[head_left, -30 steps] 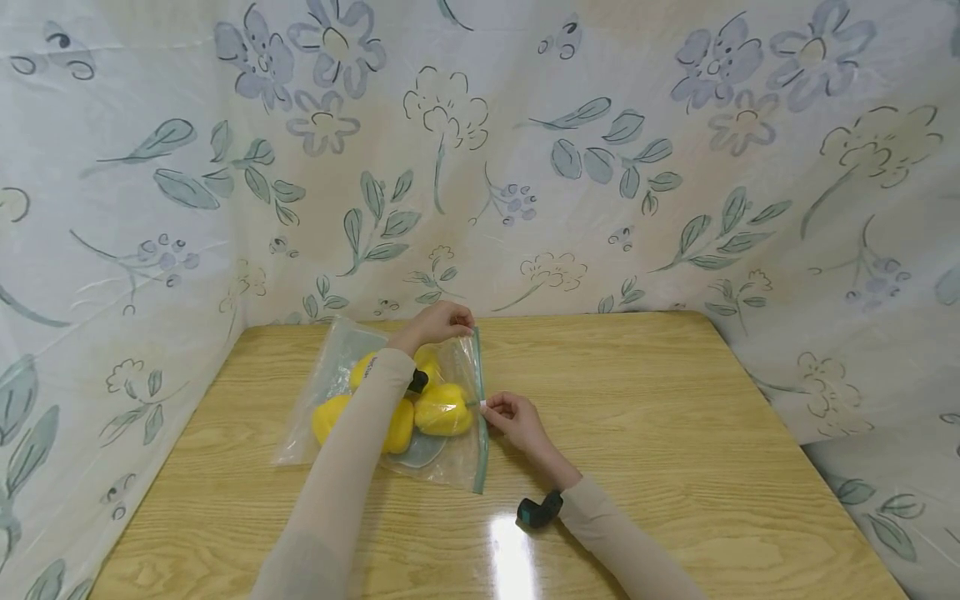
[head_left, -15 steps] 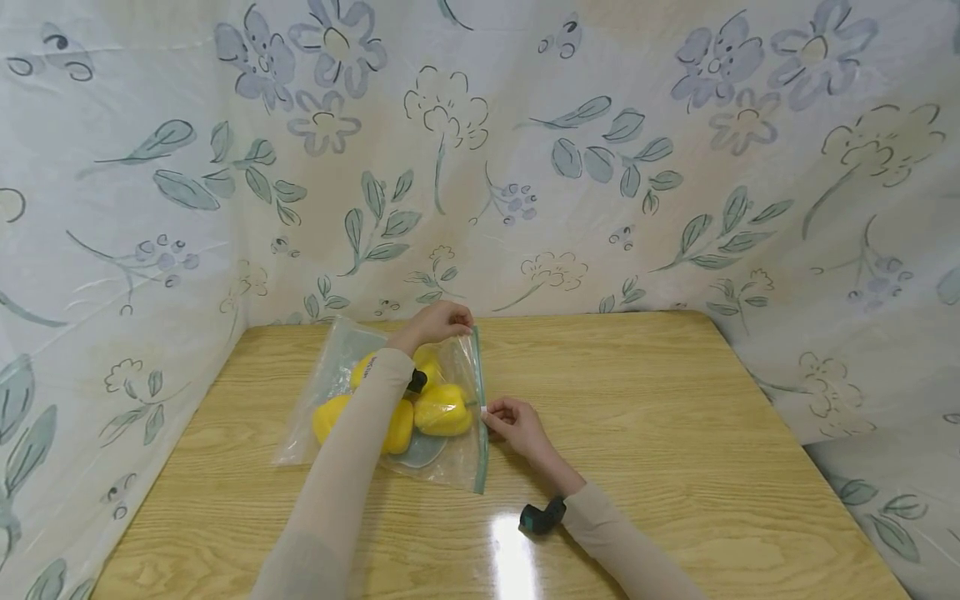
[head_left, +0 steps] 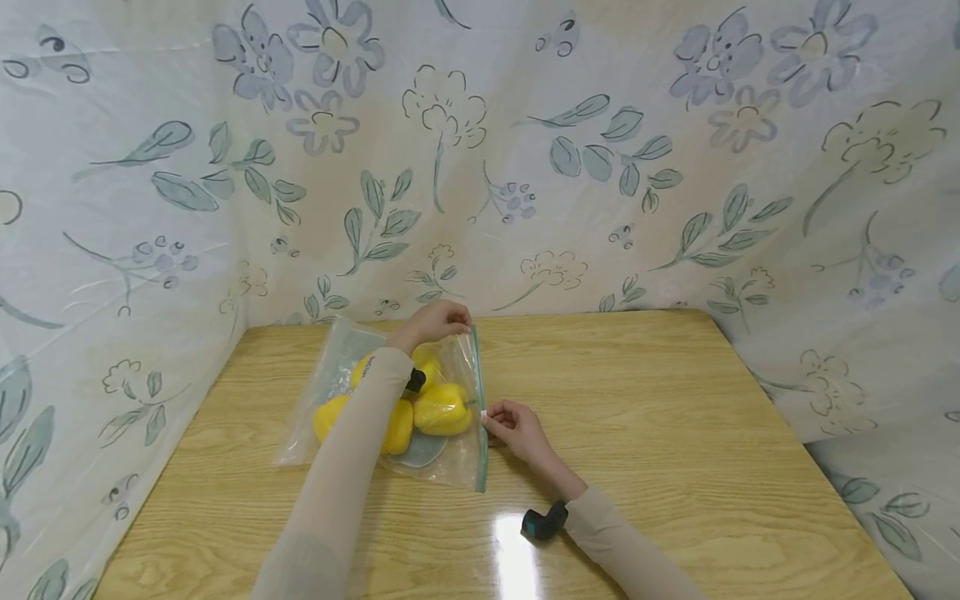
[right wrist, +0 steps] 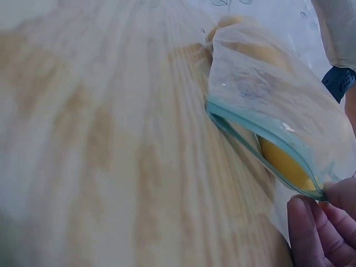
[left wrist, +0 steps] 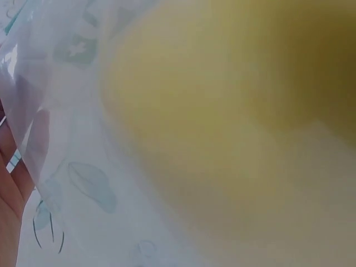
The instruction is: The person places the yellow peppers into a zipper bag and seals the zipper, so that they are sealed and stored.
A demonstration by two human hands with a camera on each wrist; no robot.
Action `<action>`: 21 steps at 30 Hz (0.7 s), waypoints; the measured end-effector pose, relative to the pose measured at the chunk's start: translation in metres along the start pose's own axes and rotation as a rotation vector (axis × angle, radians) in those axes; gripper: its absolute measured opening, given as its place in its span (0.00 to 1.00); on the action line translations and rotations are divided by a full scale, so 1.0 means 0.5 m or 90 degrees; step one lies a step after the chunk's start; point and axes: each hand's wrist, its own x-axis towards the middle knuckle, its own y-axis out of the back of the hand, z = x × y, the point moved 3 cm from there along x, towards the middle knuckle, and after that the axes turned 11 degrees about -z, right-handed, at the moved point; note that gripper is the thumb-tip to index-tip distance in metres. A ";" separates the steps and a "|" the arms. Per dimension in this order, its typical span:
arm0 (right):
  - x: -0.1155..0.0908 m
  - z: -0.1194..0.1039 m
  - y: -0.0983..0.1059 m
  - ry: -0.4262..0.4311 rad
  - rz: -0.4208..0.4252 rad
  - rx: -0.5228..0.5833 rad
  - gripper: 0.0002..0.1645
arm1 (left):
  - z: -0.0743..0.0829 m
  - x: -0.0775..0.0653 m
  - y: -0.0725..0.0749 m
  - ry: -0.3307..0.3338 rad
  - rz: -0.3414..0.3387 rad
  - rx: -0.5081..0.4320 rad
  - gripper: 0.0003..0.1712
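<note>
A clear zip bag (head_left: 456, 467) with a green zip strip lies on the table, its mouth facing right. Several yellow bell peppers (head_left: 442, 410) are inside, partly covered by the left forearm. My left hand (head_left: 438, 323) pinches the far end of the strip; in the left wrist view the bag's film overlaps the fingers. About midway along the strip, my right hand (head_left: 519, 427) pinches a small white slider (head_left: 483, 413) between thumb and fingers. In the right wrist view the green strip (right wrist: 250, 121) gapes between the near corner and the right hand (right wrist: 325, 228), showing a yellow pepper.
The wooden table (head_left: 637, 400) extends to the right of the bag and in front of it. A flower-patterned cloth (head_left: 555, 167) hangs behind and along both sides. Black wrist cameras are strapped to both wrists, the right one (head_left: 545, 521) low over the table.
My right hand has shifted slightly nearer along the zip strip with the white slider. The left hand keeps its grip on the far end, and the peppers stay in place.
</note>
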 end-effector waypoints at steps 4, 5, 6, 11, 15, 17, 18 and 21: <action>-0.004 -0.001 -0.003 0.000 -0.006 0.008 0.10 | -0.005 -0.003 0.001 -0.004 0.002 0.002 0.05; -0.006 -0.001 -0.003 -0.001 -0.009 0.009 0.10 | -0.006 -0.004 0.001 -0.004 0.003 0.002 0.05; -0.007 -0.002 -0.004 0.001 -0.012 0.009 0.10 | -0.007 -0.006 0.002 -0.003 0.005 0.002 0.05; -0.014 -0.003 -0.007 0.003 -0.025 0.003 0.09 | -0.011 -0.011 0.005 0.012 0.013 0.005 0.05; -0.017 -0.002 -0.008 0.003 -0.025 -0.001 0.08 | -0.012 -0.012 0.006 0.015 0.014 0.002 0.05; -0.018 -0.002 -0.008 0.002 -0.025 -0.002 0.08 | -0.012 -0.012 0.007 0.016 0.015 0.000 0.05; -0.019 0.000 -0.008 0.002 -0.025 -0.004 0.08 | -0.011 -0.012 0.007 0.015 0.017 -0.001 0.05; -0.021 0.002 -0.009 -0.001 -0.026 -0.011 0.08 | -0.011 -0.013 0.008 0.012 0.021 0.002 0.05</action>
